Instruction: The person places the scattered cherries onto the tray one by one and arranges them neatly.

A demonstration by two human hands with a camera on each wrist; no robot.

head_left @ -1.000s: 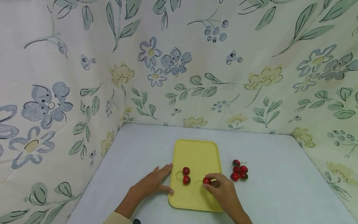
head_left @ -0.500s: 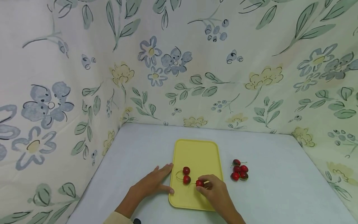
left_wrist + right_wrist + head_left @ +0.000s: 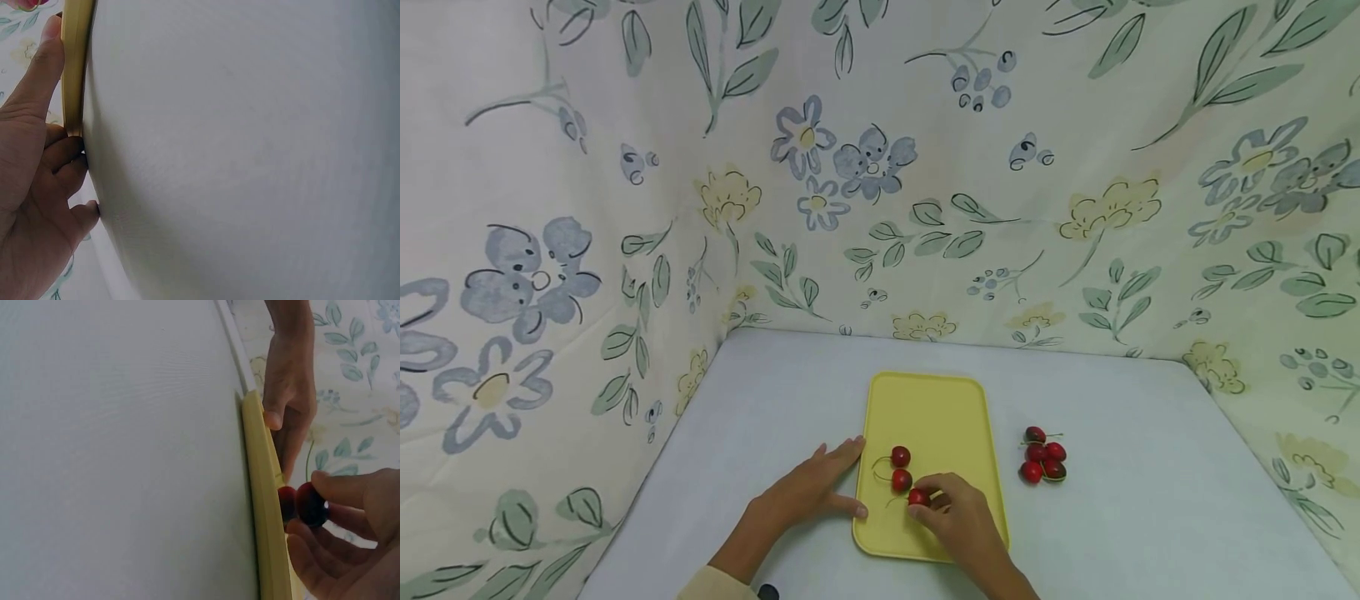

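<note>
Your right hand (image 3: pixel 958 518) pinches a cherry (image 3: pixel 918 497) between thumb and fingers, over the yellow tray (image 3: pixel 928 408). Left of that grip, your left hand (image 3: pixel 810 492) rests with fingers spread against the tray's rim. Just beyond your right fingertips lie two cherries (image 3: pixel 902 480); well right, a cherry cluster (image 3: pixel 1037 453) sits on the white table (image 3: pixel 1135 467).

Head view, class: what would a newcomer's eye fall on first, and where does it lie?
Probably the bright yellow tray, with two red cherries on it left of its middle and a third cherry pinched in the right hand, nearer the person. Next, the cluster of cherries on the white table to the tray's right, and the floral cloth filling the background.
</note>
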